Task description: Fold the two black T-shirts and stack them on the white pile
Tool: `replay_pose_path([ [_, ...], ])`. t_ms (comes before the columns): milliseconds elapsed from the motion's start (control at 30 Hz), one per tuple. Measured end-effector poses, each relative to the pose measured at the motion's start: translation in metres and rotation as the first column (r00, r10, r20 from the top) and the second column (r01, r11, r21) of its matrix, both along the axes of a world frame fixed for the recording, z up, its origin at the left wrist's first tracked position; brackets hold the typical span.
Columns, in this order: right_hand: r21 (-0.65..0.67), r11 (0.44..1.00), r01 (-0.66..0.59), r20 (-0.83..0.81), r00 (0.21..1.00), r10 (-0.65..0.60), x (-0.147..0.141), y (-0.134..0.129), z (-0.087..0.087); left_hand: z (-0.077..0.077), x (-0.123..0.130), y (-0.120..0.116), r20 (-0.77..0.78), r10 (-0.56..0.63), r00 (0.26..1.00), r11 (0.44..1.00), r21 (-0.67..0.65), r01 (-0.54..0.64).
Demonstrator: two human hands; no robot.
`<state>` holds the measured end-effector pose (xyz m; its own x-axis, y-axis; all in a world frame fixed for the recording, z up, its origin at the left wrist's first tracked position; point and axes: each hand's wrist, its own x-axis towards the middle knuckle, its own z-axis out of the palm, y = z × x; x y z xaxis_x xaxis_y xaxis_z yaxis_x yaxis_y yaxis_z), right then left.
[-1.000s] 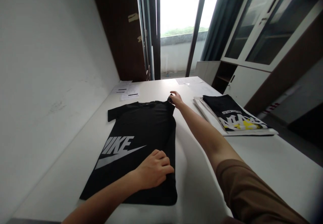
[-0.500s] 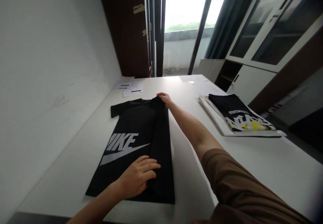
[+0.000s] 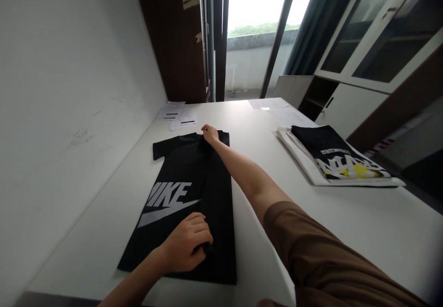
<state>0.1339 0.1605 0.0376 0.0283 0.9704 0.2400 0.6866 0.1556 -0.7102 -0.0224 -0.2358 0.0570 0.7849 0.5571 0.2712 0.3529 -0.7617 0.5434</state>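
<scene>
A black T-shirt [image 3: 180, 164] with a large grey logo lies on the white table, its collar end away from me. One sleeve sticks out on the left, while the right side is folded over in a long strip. My right hand [image 3: 210, 134] reaches to the collar, fingers closed on the cloth near the neckline. Lower down, near the hem, my left hand [image 3: 188, 242] is closed too, with a bunched bit of the shirt between thumb and fingers.
On the right of the white table [image 3: 256, 168] is a stack of folded shirts [image 3: 339, 159], black printed one on top. Papers [image 3: 182, 117] lie at the far left, more sheets [image 3: 268, 105] at the far edge. A wall runs along the left; cabinets stand beyond, right.
My right hand has moved left from the shirt's shoulder to the collar. My left hand's fingers, laid out on the shirt before, have curled and pinched the cloth. The view has shifted slightly.
</scene>
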Motion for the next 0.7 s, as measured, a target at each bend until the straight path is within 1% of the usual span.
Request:
replay_pose_path([
  [100, 0.032, 0.999, -0.043, 0.076, 0.996, 0.040, -0.017, -0.001, 0.005, -0.005, 0.002, 0.001, -0.013, -0.008, 1.000, 1.000, -0.030, 0.007],
  [167, 0.032, 0.996, -0.080, 0.120, 0.990, 0.076, -0.026, -0.001, 0.005, -0.009, 0.004, 0.001, -0.034, -0.011, 0.999, 0.999, -0.053, 0.009],
  [233, 0.003, 0.992, -0.127, 0.154, 0.980, 0.125, -0.033, -0.003, -0.001, -0.010, 0.006, 0.001, -0.060, -0.006, 0.998, 0.997, -0.075, 0.002],
  [333, -0.063, 0.976, -0.210, 0.181, 0.959, 0.218, -0.036, -0.009, -0.014, -0.010, 0.007, -0.001, -0.092, -0.015, 0.996, 0.994, -0.113, 0.005],
  [400, -0.085, 0.966, -0.245, 0.190, 0.948, 0.257, -0.033, -0.014, -0.021, -0.011, 0.006, -0.002, -0.098, -0.033, 0.995, 0.989, -0.148, 0.018],
  [467, -0.082, 0.963, -0.257, 0.210, 0.940, 0.269, -0.025, -0.017, -0.027, -0.013, 0.003, -0.002, -0.092, -0.049, 0.995, 0.982, -0.186, 0.031],
  [533, -0.051, 0.973, -0.227, 0.247, 0.941, 0.233, -0.010, -0.020, -0.030, -0.015, 0.000, -0.002, -0.067, -0.063, 0.996, 0.972, -0.229, 0.046],
  [567, -0.021, 0.982, -0.185, 0.268, 0.946, 0.184, 0.000, -0.020, -0.031, -0.016, -0.001, -0.002, -0.051, -0.069, 0.996, 0.967, -0.248, 0.054],
  [633, 0.040, 0.999, -0.036, 0.285, 0.958, 0.023, 0.025, -0.021, -0.033, -0.018, -0.002, -0.001, -0.021, -0.067, 0.998, 0.960, -0.272, 0.059],
  [700, 0.058, 0.986, 0.156, 0.266, 0.950, -0.166, 0.051, -0.023, -0.037, -0.018, 0.000, 0.001, -0.005, -0.039, 0.999, 0.962, -0.272, 0.036],
])
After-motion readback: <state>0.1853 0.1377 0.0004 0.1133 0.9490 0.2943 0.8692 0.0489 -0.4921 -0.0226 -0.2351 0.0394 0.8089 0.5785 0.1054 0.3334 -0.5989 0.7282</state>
